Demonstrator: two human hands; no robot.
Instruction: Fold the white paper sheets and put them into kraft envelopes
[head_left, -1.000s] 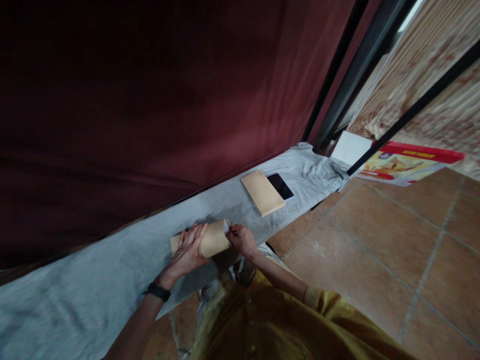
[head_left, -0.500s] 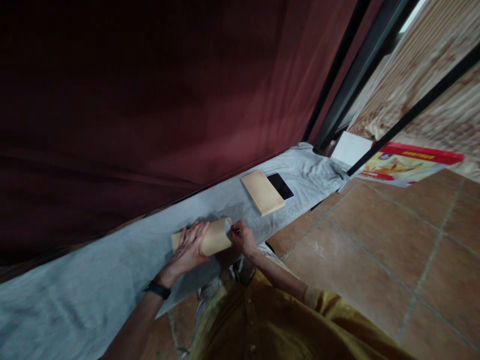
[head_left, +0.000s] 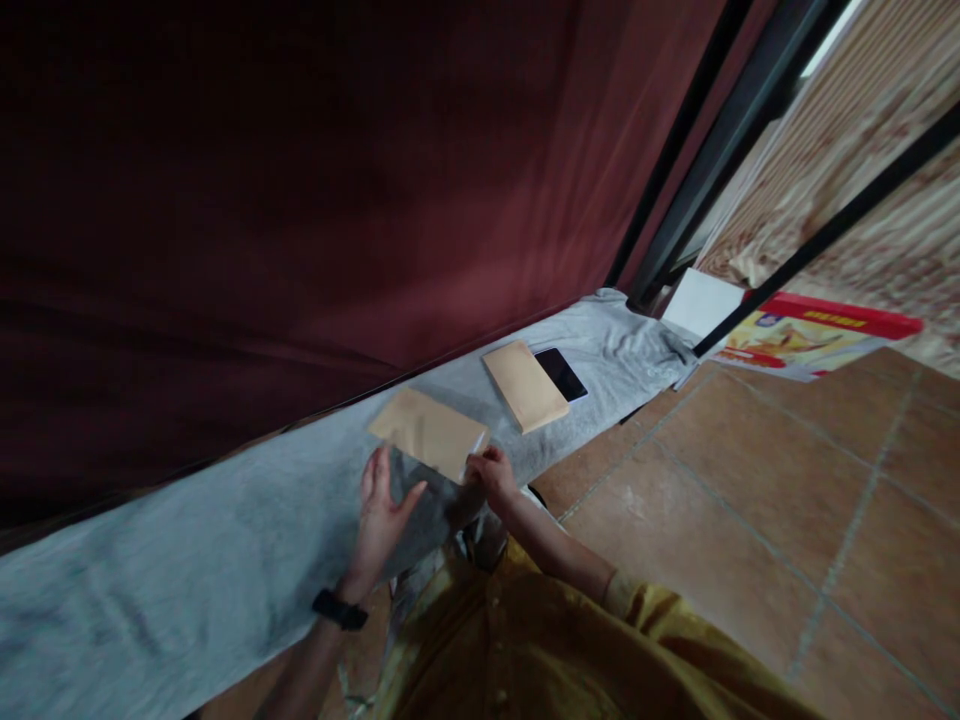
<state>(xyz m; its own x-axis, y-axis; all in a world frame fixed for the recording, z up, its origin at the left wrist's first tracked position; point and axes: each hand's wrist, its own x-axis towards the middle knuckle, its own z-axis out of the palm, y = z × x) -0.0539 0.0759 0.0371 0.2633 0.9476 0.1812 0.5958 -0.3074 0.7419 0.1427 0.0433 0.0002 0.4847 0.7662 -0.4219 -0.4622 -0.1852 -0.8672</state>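
Observation:
A brown paper envelope [head_left: 424, 428] is held at its right end by my right hand [head_left: 493, 476], whose fingers are pinched on its edge. A narrow white strip shows at that end. My left hand [head_left: 384, 510] is just in front of the envelope's left part, thumb and fingers apart, holding nothing; a dark band circles its wrist. Farther right, a second brown envelope [head_left: 527, 388] lies flat on the grey cloth [head_left: 247, 500]. Beside it is a dark-screened tablet or phone [head_left: 562, 374], its left edge against or under that envelope.
A dark red curtain [head_left: 420, 200] hangs along the far side of the narrow cloth-covered surface. Black metal bars [head_left: 832, 220] stand at the right. Beyond them are a red and yellow printed box [head_left: 810, 335] and brown floor tiles [head_left: 735, 500].
My left hand has let go of the envelope and drawn back toward me. The envelope, curled before, now looks flatter and turned, its left end farther away. My right hand still grips it.

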